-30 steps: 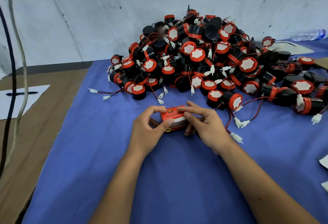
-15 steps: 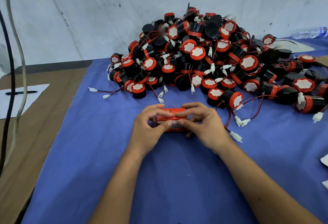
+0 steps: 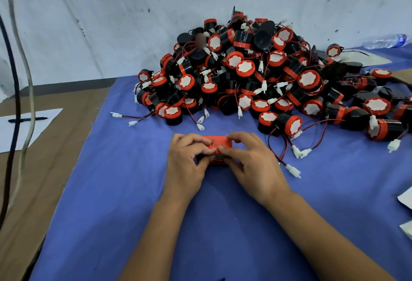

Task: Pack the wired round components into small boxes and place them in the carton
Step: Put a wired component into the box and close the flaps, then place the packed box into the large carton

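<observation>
A small red box [image 3: 219, 142] lies on the blue cloth [image 3: 133, 191] in front of me. My left hand [image 3: 186, 165] grips its left side with curled fingers on top and the thumb at the front. My right hand [image 3: 249, 165] grips its right side the same way, and the fingertips of both hands meet over the lid. Behind the box rises a big pile of black and red wired round components [image 3: 256, 75] with white connectors. Most of the box is hidden by my fingers.
Loose red-black wires with white plugs [image 3: 294, 170] lie just right of my right hand. A white paper with a black pen [image 3: 26, 120] sits at the left on brown board. Cables [image 3: 16, 80] hang at far left. A plastic bottle [image 3: 385, 40] lies at back right.
The box has been turned flatter and both hands have closed in over its top, fingertips now meeting at the lid. The pile has not moved.
</observation>
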Demonstrator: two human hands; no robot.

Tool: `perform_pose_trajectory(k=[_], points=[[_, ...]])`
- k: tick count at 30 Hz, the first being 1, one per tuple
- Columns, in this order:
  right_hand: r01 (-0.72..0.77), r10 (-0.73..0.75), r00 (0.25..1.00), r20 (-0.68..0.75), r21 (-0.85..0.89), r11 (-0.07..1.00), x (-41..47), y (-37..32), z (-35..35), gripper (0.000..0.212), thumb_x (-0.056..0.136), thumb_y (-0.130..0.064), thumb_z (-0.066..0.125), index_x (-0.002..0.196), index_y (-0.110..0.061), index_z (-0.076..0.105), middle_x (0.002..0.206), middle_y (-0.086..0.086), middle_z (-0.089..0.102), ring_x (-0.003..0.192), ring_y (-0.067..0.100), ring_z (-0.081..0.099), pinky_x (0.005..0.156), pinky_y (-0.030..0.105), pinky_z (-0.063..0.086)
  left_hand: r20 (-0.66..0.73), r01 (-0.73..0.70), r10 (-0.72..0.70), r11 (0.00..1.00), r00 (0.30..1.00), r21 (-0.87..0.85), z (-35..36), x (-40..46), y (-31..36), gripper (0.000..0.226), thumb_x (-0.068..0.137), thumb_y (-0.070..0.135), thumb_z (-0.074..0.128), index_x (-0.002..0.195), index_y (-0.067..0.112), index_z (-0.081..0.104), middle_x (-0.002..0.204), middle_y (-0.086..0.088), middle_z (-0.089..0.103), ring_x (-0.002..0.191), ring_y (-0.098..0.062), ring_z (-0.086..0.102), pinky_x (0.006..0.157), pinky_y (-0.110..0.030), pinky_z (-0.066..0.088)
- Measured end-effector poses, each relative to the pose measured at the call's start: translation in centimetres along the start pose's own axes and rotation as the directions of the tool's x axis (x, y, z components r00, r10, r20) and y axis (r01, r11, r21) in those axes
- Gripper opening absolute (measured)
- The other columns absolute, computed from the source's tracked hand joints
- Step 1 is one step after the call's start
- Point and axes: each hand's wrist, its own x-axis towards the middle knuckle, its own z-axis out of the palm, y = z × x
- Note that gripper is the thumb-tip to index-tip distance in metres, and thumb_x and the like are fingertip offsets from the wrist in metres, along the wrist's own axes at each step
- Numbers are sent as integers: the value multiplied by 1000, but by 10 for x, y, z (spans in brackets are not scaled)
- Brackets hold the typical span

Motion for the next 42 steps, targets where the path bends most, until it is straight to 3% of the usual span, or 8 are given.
perform_pose_trajectory(k=[7,14,19,24,29,34,37,42], points=[[44,-44,999,5,-57,997,2,-8,6,28,93,-11,74,121,-13,75,127,3,69,108,29,67,76,45,61,-93,-8,22,988,995,155,2,-6,10,20,78,5,87,94,15,80,88,3,70,90,-14,54,82,-10,40],[120,-120,993,3,-124,985,5,-13,5,26,88,-10,76,115,-10,76,125,6,69,120,30,61,86,40,59,-103,31,-2,959,995,281,2,-13,18,17,85,1,80,96,12,78,84,-5,75,74,-28,68,63,-43,57],[119,-113,992,64,-89,989,5,-20,7,23,96,-10,64,116,-10,77,125,5,71,124,32,60,92,47,55,-59,-167,215,879,975,447,-4,-20,21,28,75,-13,76,93,8,75,75,-3,69,64,-23,62,69,-31,51],[-18,53,965,257,-136,991,42,-19,10,38,88,-34,74,113,-11,58,120,4,58,117,27,50,84,41,48,80,-151,129,873,988,463,-13,-12,24,31,63,-19,75,78,7,65,63,-6,59,50,-26,50,42,-32,35],[-52,136,895,425,-203,978,39,-17,17,61,98,-51,59,144,-15,41,140,5,45,121,30,52,92,41,47,127,57,-102,946,987,318,-17,-10,30,34,87,-6,59,111,13,73,94,-3,77,84,-27,70,74,-44,54],[-180,239,931,275,-222,958,24,-21,-41,54,97,-59,56,136,-21,48,122,2,51,113,25,50,80,39,49,-64,406,-473,811,879,-421,-3,-13,72,25,95,7,70,104,29,76,102,15,77,104,-5,70,98,-43,57],[-247,254,967,27,-149,958,4,-13,-119,40,100,-51,55,136,-33,53,108,3,55,100,27,55,71,42,51,94,354,-383,696,919,-625,21,9,141,19,100,19,69,106,35,77,109,18,76,106,-8,72,95,-41,60],[-485,401,840,-365,-173,857,-67,12,-299,26,99,-47,58,117,-35,72,101,2,69,97,25,64,78,40,50,177,-21,190,736,966,-676,78,47,302,19,103,13,63,116,12,77,117,0,76,112,-11,70,97,-28,54]])
